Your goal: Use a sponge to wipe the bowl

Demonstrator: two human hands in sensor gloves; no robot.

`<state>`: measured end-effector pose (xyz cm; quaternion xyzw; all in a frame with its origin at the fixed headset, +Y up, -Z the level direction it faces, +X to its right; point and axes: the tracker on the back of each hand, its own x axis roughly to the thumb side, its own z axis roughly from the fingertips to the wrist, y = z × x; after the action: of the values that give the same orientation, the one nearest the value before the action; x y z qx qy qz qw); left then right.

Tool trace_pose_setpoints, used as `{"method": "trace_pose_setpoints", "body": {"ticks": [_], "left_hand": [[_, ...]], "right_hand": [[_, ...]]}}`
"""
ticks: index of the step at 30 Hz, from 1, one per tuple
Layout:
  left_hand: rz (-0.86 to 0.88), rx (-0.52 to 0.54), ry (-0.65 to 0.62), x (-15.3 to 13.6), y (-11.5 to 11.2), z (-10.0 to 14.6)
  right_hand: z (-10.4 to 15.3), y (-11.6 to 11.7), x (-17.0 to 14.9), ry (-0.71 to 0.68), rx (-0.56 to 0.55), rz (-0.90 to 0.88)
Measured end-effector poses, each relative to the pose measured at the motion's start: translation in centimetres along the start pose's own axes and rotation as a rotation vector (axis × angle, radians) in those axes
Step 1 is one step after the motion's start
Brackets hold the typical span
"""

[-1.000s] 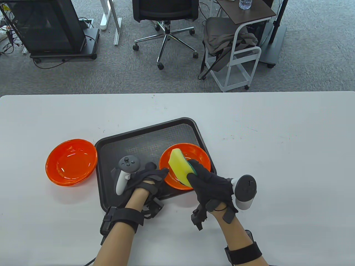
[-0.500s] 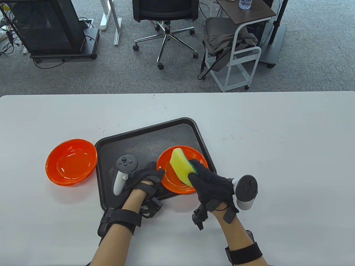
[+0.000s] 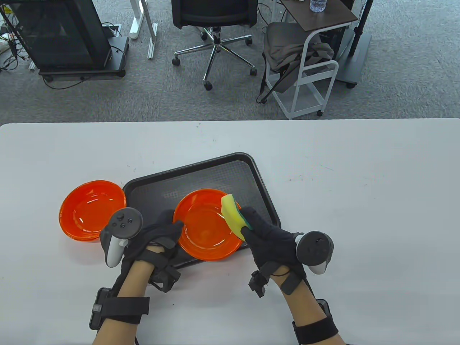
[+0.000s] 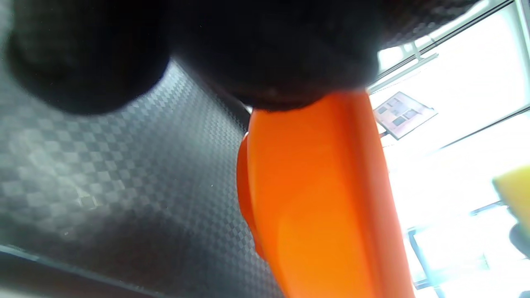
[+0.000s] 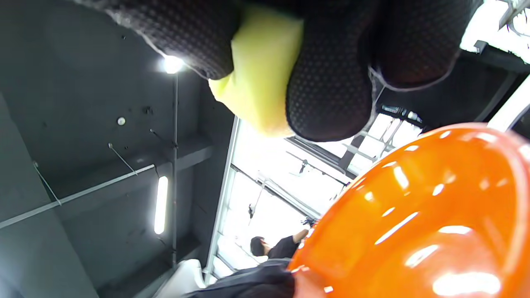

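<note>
An orange bowl [image 3: 205, 224] is held tilted over the near part of the black tray [image 3: 201, 172]. My left hand [image 3: 163, 230] grips its left rim; the left wrist view shows the bowl's underside [image 4: 323, 207] under my gloved fingers [image 4: 269, 54]. My right hand [image 3: 258, 233] grips a yellow sponge with a green back [image 3: 233, 215] at the bowl's right rim, just outside the bowl's hollow. In the right wrist view the sponge [image 5: 261, 70] sits between my fingers [image 5: 327, 91] above the glossy bowl [image 5: 418, 223].
A second orange bowl [image 3: 91, 210], seemingly a small stack, sits on the white table [image 3: 359, 187] left of the tray. Beyond the table's far edge stand an office chair [image 3: 215, 21], a white cart [image 3: 309, 72] and a dark cabinet [image 3: 61, 32].
My left hand has pulled the bowl left and toward me across the tray. The sponge has come out of the bowl's hollow to its right rim. Both hands shifted left.
</note>
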<state>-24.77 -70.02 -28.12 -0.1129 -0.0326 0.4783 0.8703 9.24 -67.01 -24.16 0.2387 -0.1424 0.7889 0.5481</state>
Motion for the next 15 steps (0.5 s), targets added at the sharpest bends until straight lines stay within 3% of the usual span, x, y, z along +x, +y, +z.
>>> {"method": "trace_pose_setpoints", "body": {"ticks": [3,10,15], "left_hand": [[0.005,0.001,-0.029,-0.2,-0.1,0.3],[0.027,-0.02,-0.068,0.2,-0.4,0.7],[-0.009,-0.018,-0.103,1.0,-0.4,1.1]], "right_hand": [[-0.1,0.1,0.7,-0.029,0.038,0.145],[-0.3,1.6,2.6,-0.222,0.204,0.733],[-0.2,3.3,3.1,-0.284,0.316,0.932]]}}
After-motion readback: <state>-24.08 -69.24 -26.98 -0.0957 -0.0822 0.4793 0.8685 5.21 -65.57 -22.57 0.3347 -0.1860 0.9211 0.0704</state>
